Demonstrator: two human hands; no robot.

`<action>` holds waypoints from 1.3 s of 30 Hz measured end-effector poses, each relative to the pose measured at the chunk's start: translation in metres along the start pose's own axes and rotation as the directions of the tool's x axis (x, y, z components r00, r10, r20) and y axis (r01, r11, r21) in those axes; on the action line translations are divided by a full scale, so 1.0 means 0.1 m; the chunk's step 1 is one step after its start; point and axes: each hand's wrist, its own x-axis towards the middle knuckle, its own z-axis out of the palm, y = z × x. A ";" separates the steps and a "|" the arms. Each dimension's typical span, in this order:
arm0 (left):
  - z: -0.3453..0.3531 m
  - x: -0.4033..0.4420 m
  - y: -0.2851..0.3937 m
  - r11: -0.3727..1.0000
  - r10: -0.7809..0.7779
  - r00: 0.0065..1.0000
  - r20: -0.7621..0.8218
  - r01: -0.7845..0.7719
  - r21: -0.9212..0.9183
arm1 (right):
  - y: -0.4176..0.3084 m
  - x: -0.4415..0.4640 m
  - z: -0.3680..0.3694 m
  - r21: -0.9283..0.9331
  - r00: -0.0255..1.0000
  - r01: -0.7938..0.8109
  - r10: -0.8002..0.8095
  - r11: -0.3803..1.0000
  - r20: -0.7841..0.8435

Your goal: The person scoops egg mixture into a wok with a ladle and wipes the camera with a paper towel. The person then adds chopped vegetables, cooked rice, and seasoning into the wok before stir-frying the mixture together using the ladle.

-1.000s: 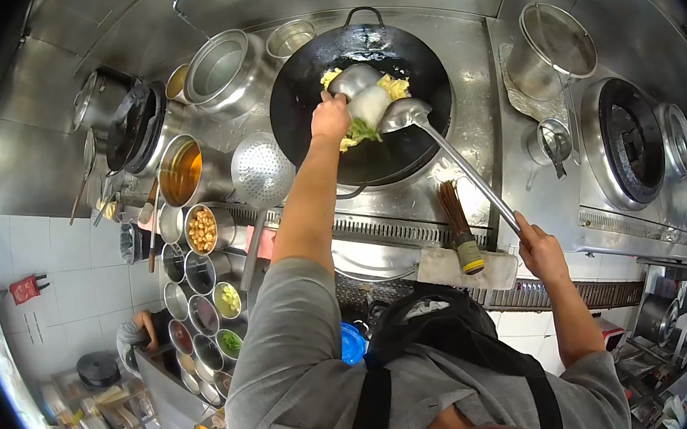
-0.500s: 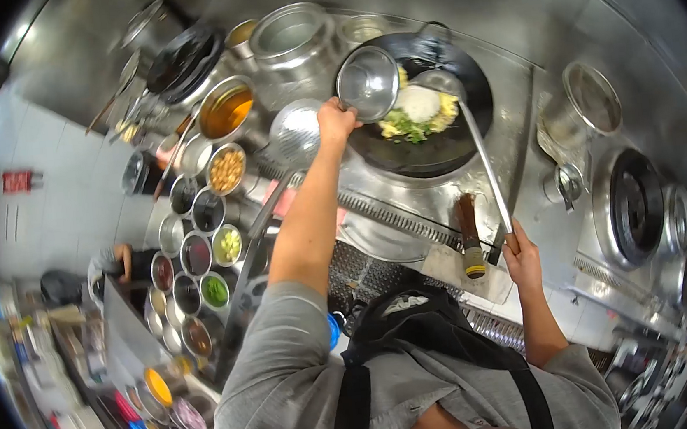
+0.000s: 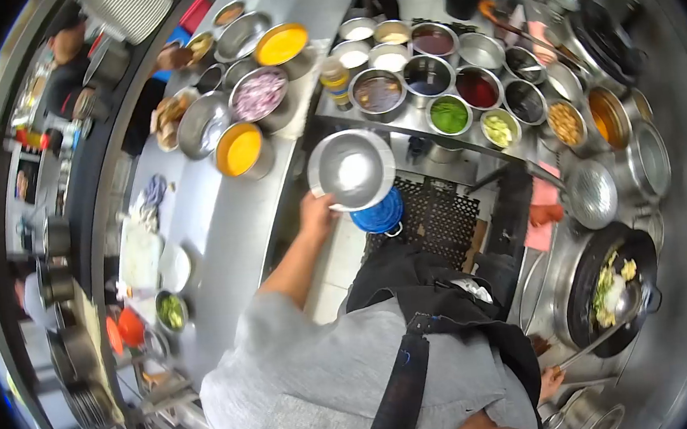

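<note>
My left hand (image 3: 319,215) grips the rim of a steel mixing bowl (image 3: 353,170), held over the gap between the counter and the stove. The bowl's inside is shiny, with no food visible in it. At the lower right, my right hand (image 3: 551,383) is closed on the handle of a long ladle (image 3: 594,346). The ladle's head rests in a black wok (image 3: 585,251) on the stove, against a heap of rice, egg and chopped greens (image 3: 606,298).
Several sauce and ingredient pots, including one of green leaves (image 3: 450,114), line a shelf ahead. A blue bucket (image 3: 379,213) sits below the bowl. On the left, a steel counter (image 3: 227,250) carries tubs of onion (image 3: 259,94) and orange liquid (image 3: 239,148). A co-worker (image 3: 69,71) stands beyond it.
My view has swung left from the stove to the counter. My left hand has carried the bowl away from above the wok. My right hand still holds the ladle in the wok.
</note>
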 end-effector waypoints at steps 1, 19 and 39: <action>-0.57 -0.03 -0.04 0.994 0.008 0.988 -0.153 -0.024 -0.106 | -0.08 0.05 0.04 -0.064 1.000 0.000 -0.001 0.998 -0.015; 0.32 1.76 0.71 0.728 0.546 0.826 0.142 -0.551 0.408 | -0.36 -0.32 -0.10 0.024 0.989 0.022 -0.019 0.999 -0.146; 1.71 1.56 2.39 0.146 0.655 0.315 0.687 -0.945 0.293 | -0.09 -0.75 -0.53 -0.002 0.937 -0.055 0.051 0.998 -0.346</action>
